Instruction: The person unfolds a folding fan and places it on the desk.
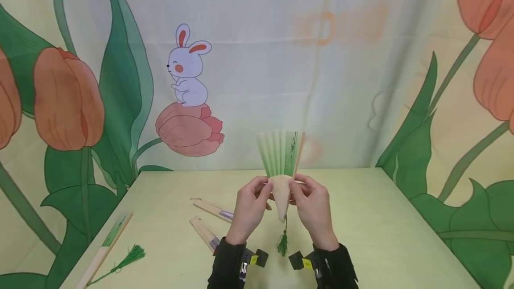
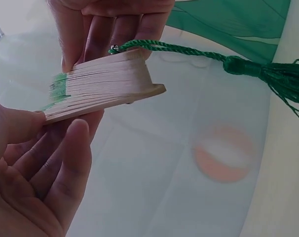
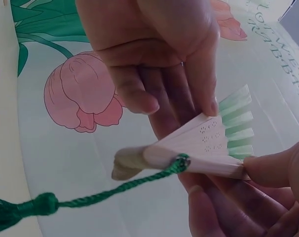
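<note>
A partly spread folding fan stands upright between both hands, over the table's far half. Its leaf is pale green with dark marks near the right edge, and its pale wooden ribs taper downward. My left hand pinches the left side of the ribs between thumb and fingers. On the opposite side my right hand grips the right edge in the same way. A green tassel hangs from the pivot end. Small cut-out flowers show on the ribs in the right wrist view; the left wrist view shows the rib stack edge-on.
A closed green fan with its own green tassel lies at the table's left edge. Two more closed fans rest beside my left forearm, partly hidden by it. A printed cloth backdrop hangs behind the table.
</note>
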Demonstrator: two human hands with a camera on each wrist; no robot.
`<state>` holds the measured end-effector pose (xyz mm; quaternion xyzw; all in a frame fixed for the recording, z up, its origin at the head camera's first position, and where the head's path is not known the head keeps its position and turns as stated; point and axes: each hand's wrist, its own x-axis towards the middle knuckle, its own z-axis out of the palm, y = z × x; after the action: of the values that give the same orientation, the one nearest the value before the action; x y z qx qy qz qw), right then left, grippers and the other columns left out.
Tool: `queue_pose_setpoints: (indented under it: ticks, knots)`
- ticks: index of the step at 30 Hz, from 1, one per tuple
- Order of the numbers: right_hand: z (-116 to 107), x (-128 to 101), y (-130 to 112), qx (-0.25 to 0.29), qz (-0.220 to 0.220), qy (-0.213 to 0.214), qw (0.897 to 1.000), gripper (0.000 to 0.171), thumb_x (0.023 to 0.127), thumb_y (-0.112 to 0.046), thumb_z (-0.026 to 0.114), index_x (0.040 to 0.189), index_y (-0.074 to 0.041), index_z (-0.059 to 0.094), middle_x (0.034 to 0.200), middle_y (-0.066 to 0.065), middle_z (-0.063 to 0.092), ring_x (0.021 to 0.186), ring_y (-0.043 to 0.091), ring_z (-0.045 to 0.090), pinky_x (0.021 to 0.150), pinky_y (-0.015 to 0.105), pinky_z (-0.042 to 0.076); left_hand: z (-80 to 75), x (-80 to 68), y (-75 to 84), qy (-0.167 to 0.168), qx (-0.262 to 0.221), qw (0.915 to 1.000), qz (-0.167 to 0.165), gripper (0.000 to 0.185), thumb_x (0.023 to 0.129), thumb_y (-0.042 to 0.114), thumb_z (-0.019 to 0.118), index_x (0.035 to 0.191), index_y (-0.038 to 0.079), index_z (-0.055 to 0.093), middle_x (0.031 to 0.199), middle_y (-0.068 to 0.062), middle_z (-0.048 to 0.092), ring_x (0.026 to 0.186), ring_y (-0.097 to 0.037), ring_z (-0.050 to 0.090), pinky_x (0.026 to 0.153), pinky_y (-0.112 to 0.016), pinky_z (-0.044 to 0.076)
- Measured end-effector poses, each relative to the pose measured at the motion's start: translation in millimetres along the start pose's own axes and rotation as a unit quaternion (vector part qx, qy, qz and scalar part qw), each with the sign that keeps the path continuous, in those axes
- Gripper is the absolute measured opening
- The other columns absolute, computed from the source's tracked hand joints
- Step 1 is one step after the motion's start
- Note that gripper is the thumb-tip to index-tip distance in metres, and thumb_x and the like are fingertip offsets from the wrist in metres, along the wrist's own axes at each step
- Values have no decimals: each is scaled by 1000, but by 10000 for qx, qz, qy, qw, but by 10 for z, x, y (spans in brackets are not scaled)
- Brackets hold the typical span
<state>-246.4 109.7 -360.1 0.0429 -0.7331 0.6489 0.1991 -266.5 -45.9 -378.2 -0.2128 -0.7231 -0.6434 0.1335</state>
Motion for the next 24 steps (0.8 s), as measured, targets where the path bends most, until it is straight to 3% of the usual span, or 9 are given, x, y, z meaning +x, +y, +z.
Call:
queue_pose_setpoints:
  ticks: [15,24]
  knots:
    - [-39,11,-17,154,144,199,9996,25,97,-16,64,118,-3,65,94,15,73,71,22,70,63,30,58,-69,-8,-14,-100,-417,9989,-175,21,102,19,54,112,1,57,94,-11,72,78,-24,70,60,-36,59]
    - [-89,40,4,274,165,429,9986,24,96,-15,65,117,-4,66,96,17,72,69,22,69,62,32,59,-61,19,11,-433,-910,9941,-403,36,104,13,50,139,8,45,108,-17,69,88,-30,70,65,-41,59]
